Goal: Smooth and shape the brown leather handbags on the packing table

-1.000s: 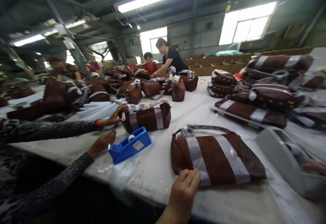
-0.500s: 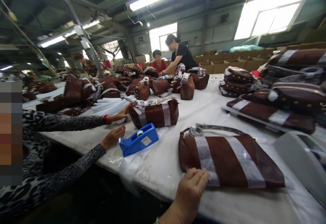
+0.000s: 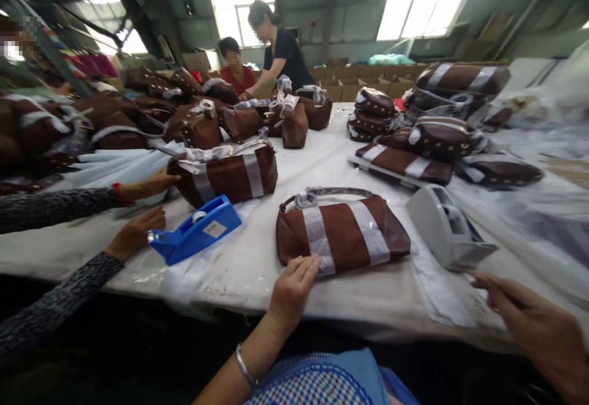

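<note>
The front handbag [image 3: 343, 236] is brown, the lap cloth [image 3: 317, 388] blue-and-white checked.

Overexposed windows [image 3: 427, 6], deep shadows below

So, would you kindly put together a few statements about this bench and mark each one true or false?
1. The person's left hand touches the nearest brown bag. True.
2. The person's right hand is closest to the blue tape dispenser. False: it is nearer the grey dispenser.
3. A silver bracelet circles the person's left wrist. True.
4. Only one pale strip crosses the front of the nearest brown bag. False: two pale strips cross it.
5. A red band is on the person's own right wrist. False: it is on a co-worker's wrist.
</note>
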`<move>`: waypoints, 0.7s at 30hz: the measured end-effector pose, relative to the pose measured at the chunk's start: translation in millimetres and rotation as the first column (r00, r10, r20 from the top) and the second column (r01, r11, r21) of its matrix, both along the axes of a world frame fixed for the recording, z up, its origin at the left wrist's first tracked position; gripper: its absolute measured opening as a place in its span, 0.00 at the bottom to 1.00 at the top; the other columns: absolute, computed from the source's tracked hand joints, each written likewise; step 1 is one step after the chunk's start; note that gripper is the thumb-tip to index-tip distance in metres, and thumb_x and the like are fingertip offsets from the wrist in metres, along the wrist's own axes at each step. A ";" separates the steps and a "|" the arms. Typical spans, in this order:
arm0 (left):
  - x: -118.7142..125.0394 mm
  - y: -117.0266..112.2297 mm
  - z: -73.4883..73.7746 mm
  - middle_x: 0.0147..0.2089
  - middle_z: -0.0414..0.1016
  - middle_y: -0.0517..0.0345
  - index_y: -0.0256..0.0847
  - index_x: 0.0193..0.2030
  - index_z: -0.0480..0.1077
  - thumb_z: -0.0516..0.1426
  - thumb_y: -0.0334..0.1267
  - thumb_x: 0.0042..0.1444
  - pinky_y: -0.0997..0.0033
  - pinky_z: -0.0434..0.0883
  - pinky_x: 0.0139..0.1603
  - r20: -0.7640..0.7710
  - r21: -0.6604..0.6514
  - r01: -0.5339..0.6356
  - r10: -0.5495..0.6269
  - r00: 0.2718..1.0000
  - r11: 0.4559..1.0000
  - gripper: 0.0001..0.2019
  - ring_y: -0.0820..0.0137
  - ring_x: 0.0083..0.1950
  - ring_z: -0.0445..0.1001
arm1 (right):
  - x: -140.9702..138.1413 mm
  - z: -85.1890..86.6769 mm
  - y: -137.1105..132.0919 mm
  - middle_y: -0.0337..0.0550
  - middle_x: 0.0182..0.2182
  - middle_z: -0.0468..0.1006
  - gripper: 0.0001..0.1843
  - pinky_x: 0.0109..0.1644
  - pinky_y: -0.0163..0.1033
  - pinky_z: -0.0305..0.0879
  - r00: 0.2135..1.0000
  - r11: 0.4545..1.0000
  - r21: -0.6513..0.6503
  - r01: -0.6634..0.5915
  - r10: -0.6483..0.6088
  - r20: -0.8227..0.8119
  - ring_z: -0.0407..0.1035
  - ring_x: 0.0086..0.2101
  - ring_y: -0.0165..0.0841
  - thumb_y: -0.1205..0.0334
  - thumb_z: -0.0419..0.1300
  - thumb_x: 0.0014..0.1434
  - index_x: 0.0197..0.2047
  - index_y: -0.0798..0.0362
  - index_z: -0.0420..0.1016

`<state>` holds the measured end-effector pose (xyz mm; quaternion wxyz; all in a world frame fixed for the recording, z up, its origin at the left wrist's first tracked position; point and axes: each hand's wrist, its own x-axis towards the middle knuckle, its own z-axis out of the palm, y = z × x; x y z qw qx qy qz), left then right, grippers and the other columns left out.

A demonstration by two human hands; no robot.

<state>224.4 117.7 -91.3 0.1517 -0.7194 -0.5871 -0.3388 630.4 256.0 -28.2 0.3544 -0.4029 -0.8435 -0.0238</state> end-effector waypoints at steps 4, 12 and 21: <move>-2.9 -1.0 0.6 0.56 0.79 0.54 0.39 0.64 0.65 0.53 0.25 0.63 0.63 0.77 0.58 0.005 -0.003 0.020 -0.020 1.000 1.000 0.23 0.66 0.55 0.76 | -52.9 32.0 -18.2 0.45 0.39 0.82 0.16 0.36 0.38 0.72 0.904 0.914 -0.092 -0.396 0.405 0.137 0.78 0.35 0.34 0.62 0.54 0.70 0.57 0.39 0.75; 0.9 -0.8 -4.2 0.51 0.81 0.54 0.38 0.64 0.64 0.54 0.25 0.63 0.66 0.78 0.57 0.069 0.062 -0.042 0.038 0.997 0.997 0.22 0.67 0.52 0.77 | -215.5 75.9 9.8 0.40 0.29 0.78 0.14 0.35 0.35 0.64 0.477 0.549 -0.434 -0.714 0.836 0.273 0.72 0.31 0.30 0.56 0.56 0.70 0.38 0.50 0.80; 3.2 -2.3 -7.8 0.52 0.81 0.55 0.35 0.61 0.66 0.52 0.22 0.62 0.66 0.76 0.59 0.064 0.042 -0.046 0.044 0.997 0.998 0.21 0.67 0.53 0.77 | -324.9 72.6 37.5 0.46 0.26 0.81 0.10 0.28 0.37 0.57 0.168 0.735 -0.417 -0.534 0.576 0.800 0.74 0.29 0.39 0.54 0.68 0.56 0.32 0.52 0.83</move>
